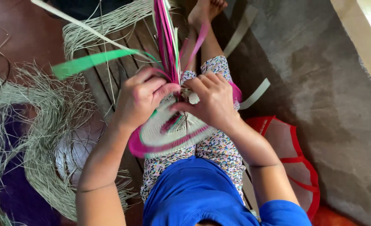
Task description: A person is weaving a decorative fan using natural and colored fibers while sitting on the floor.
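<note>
Wooden slat floor [110, 90] underneath; both hands pinch magenta strips [168, 37] rising upward from round cream-and-pink woven palm mat [168, 134], left hand [141, 98] and right hand [212, 102] meeting above it.

Home craft spot, floor-level weaving: bare concrete floor [319, 83], worn wooden planks [110, 83], heaps of dried straw fibre [43, 125], dyed pink strips [166, 37], red mesh basket [296, 155] alongside.
</note>
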